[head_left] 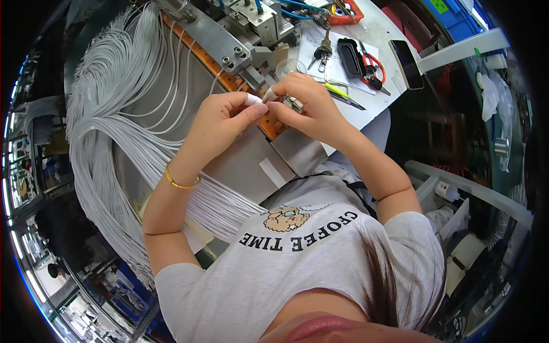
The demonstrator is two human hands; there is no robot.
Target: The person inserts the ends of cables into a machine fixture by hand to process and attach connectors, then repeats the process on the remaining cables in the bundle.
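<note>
My left hand and my right hand meet fingertip to fingertip over an orange-brown rail on the bench machine. Both are closed in a pinch, and white coverings wrap a fingertip on each. Whatever lies between the fingers is too small and hidden to name. A small metal fitting shows beside my right thumb and fingers. Thin grey-white cables run toward the rail near my left hand. A thick bundle of such cables lies left of my left forearm and passes under it.
A metal clamp machine stands just beyond my hands. On the right of the table lie keys, a black case, red-handled pliers, a yellow-green pen and a phone. A red tray sits farther back.
</note>
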